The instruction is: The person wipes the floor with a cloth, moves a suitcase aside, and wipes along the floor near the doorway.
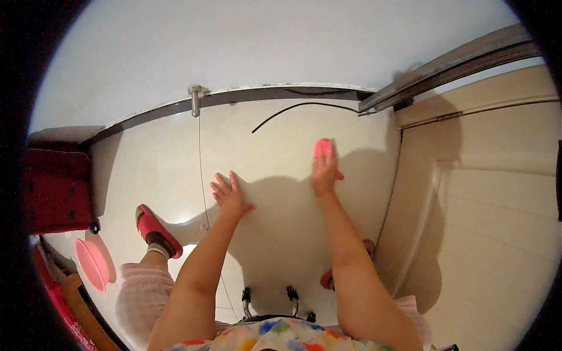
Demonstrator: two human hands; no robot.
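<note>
My right hand (324, 172) presses a bright pink object (323, 147) against the pale tiled floor (275, 158). The pink shows past my fingertips and beside my thumb; whether it is a cloth or a sponge I cannot tell. My left hand (229, 198) is open over the floor near a tile joint, fingers spread and holding nothing. A thin black strip (304, 104) curves across the floor ahead, its far end at the foot of the door frame (456, 67).
A metal door stop (195, 100) juts from the wall base. The door (497, 205) stands at right. On the left are a red suitcase (58, 190) and a pink basin (93, 266). My red slipper (157, 230) is planted at left; stool casters (293, 292) are below.
</note>
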